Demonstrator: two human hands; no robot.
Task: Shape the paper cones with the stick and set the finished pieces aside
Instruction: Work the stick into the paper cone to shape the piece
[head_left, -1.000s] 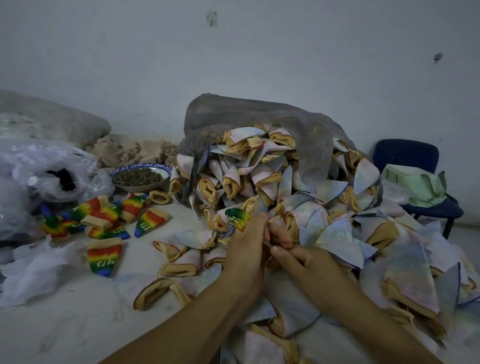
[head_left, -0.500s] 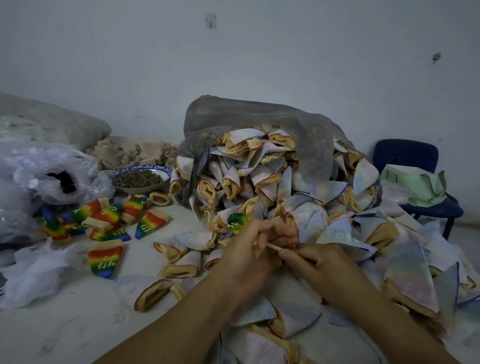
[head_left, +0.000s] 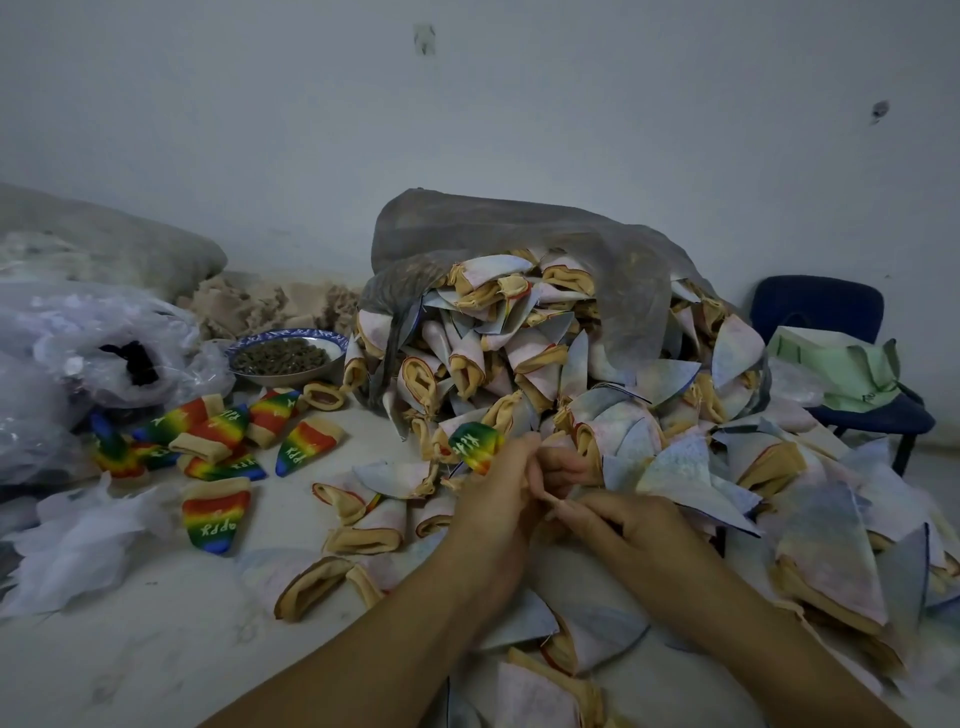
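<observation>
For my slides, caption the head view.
Left hand grips a rainbow cone, right hand holds the stick, before a heap of pale cones.

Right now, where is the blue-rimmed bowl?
In the head view, the blue-rimmed bowl sits left of centre, between the clear plastic bag and the grey sack of cones.

A blue-rimmed bowl (head_left: 283, 379) of dark pellets sits far left, with beige stuffing (head_left: 260, 306) heaped behind it. Clear plastic bags (head_left: 78, 338) bulk at the left edge, and crumpled white sheeting (head_left: 78, 535) lies nearer. At far right, a blue chair (head_left: 818, 306) carries a folded green bag (head_left: 836, 369).
</observation>
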